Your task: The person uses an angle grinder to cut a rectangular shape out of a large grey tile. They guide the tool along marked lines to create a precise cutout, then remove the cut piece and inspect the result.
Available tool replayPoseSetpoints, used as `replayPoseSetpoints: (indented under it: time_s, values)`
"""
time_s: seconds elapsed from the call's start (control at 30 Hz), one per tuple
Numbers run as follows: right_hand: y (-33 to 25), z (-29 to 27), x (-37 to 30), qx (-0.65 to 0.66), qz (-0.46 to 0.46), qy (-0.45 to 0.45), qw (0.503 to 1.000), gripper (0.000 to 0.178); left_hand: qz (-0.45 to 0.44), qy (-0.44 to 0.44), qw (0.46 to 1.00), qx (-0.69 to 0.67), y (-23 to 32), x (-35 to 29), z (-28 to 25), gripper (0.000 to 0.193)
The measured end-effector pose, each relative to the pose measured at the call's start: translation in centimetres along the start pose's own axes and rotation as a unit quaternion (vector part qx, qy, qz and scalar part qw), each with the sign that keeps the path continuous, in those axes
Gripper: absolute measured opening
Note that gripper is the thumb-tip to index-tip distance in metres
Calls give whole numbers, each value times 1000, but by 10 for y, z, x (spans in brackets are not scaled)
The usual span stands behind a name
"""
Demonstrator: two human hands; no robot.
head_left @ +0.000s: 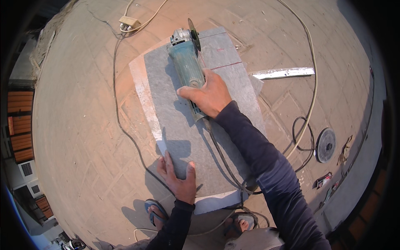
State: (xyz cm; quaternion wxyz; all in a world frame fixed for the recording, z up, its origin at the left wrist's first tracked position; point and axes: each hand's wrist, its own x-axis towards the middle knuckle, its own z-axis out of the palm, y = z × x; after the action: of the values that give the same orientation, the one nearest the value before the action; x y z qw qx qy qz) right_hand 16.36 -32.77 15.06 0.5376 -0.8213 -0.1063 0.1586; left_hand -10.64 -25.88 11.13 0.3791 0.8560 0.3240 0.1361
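Observation:
My right hand [211,92] is wrapped round the body of a teal angle grinder [186,62]. Its thin cutting disc [194,35] stands on edge at the far end, close to a reddish line drawn on a grey tile [233,110]. From the grinder's rear a dark cord [218,151] runs back toward me. My left hand [180,178] is at the tile's near left edge, thumb and fingers spread, holding nothing. Under the grey tile, a paler slab [143,89] shows along the left and near sides.
A plug socket block [129,22] with cables lies at the far left on the dusty paving. To the right are a white metal strip [284,73], a pale cable [314,75] and a round grey disc [326,144]. My sandalled feet [157,213] are near the slab.

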Motion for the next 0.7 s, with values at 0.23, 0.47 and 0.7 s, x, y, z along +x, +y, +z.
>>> replayPoseSetpoints:
  time_s: [0.23,0.47,0.7]
  values:
    - [0,1,1,21,9,-2,1000,64,-24,-16,1000,-4,0,0,-1,84]
    - [4,3,3,-21,5,7,1000,71,-6,-1,1000,14,-3,-1,1,79]
    - [4,4,4,-19,-1,6,1000,70,-30,-12,999,6,-1,0,0,85]
